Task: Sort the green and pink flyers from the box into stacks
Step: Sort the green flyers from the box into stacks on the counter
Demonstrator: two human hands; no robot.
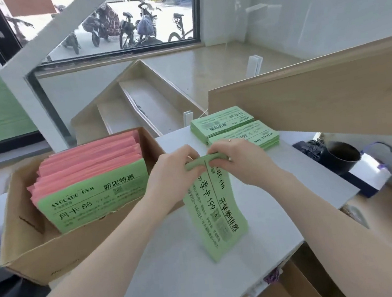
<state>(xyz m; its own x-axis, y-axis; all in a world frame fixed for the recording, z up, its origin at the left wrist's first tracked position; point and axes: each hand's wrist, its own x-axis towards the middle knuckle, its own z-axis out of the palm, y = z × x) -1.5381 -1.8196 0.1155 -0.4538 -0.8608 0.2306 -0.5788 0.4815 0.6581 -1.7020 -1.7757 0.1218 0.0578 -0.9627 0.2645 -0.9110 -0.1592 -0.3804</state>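
Daylight from a large street-facing window falls on a pale grey counter that narrows toward a light wooden panel on the right. Standing on end near the middle of the counter is a thick bundle of green paper flyers printed in black; its lower edge rests on the surface and its top edge is caught between both hands. At that top edge the left hand curls its fingers over the bundle from the left, and the right hand, with a ring on one finger, pinches it from the right, so both hands grip the same bundle.

Just left of the hands sits an open brown cardboard box, touching the counter's left side. It holds a row of upright pink paper flyers with one green flyer leaning at the front. Beyond the hands, near the far edge and beside the wooden panel, lie two flat stacks of green flyers side by side, touching each other.

Bare counter lies in front of the standing bundle and to its right, up to the near edge. Past the right edge stands a dark round cup. White stair steps drop away behind the box.
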